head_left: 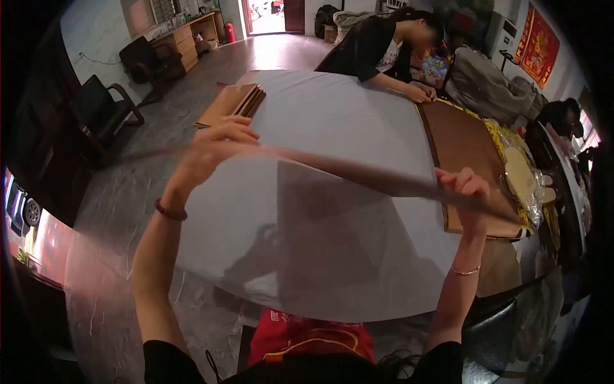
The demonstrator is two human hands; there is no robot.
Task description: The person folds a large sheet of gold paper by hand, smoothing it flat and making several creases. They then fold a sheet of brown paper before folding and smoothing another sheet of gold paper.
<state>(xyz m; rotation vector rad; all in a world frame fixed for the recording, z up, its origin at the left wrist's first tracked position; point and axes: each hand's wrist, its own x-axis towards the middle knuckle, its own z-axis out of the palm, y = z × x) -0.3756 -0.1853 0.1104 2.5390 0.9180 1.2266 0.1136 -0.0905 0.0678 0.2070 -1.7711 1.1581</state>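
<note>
Apron (310,336): red, by near desk (339,115) edge.
Left hand (220,144): pinching sheet (358,169) toward left end.
Right hand (465,185): fingers curled on sheet, right part.
Sheet: brown, blurred, spans hands above desk.
Board (464,144): brown, desk's right side.
Stack (230,105): brown, far left.
Person (384,48): far side, hands at board's corner.

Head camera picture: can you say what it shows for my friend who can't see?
The left hand and right hand hold up a long, blurry brown strip over a white-topped table. Opposite, another person leans in, touching a brown panel's corner.
</note>
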